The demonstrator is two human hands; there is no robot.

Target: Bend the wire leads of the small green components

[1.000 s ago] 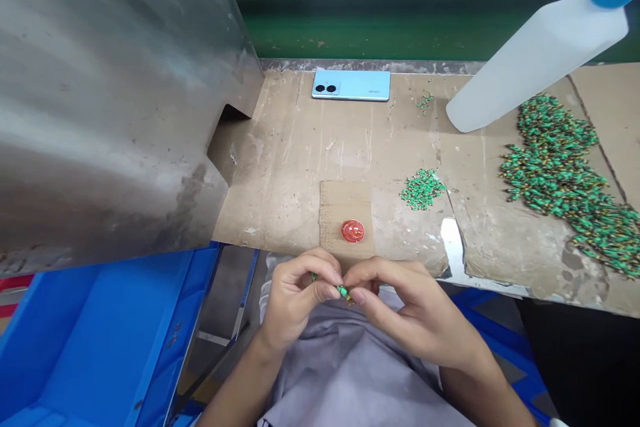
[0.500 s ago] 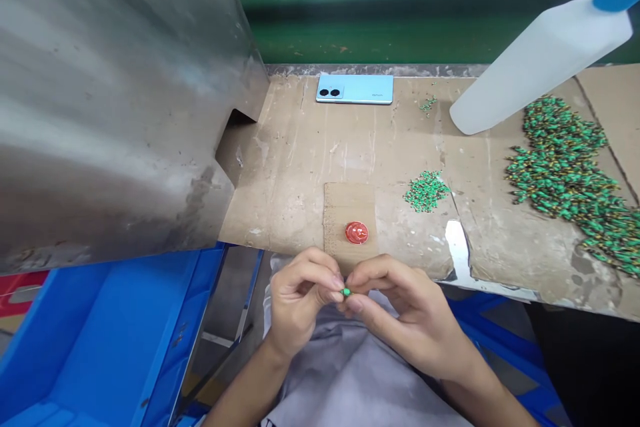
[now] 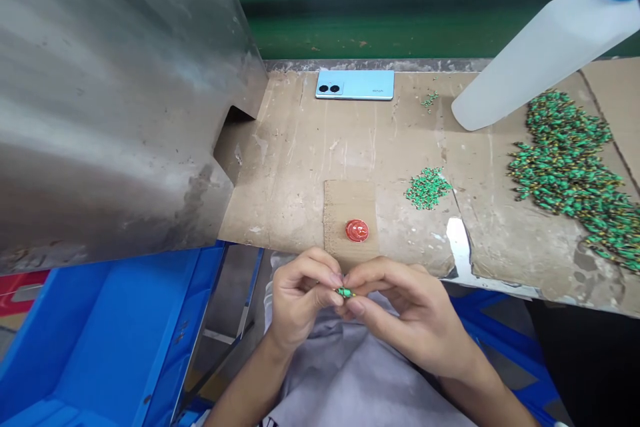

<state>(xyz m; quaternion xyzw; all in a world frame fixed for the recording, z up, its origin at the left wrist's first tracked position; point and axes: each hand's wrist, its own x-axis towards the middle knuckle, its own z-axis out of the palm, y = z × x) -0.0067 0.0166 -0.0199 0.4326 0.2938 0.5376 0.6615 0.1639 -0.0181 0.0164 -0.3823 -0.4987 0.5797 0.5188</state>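
Note:
My left hand [image 3: 300,300] and my right hand [image 3: 400,310] meet fingertip to fingertip just below the table's front edge, over my lap. Both pinch one small green part [image 3: 345,292] between thumbs and forefingers. Just beyond my fingers a small red round cap [image 3: 357,231] lies on a cardboard patch [image 3: 345,203]. A small heap of green parts [image 3: 427,188] sits to the right of the patch. A much larger heap of green parts [image 3: 570,170] spreads along the table's right side.
A light-blue phone [image 3: 355,85] lies face down at the table's back edge. A white plastic bottle [image 3: 540,57] with a blue cap leans over the right. A big metal housing [image 3: 110,93] fills the left. A blue crate [image 3: 100,333] stands below it.
My hands have stayed together on the green part, with the fingers shifting slightly on it. The view has drifted a little.

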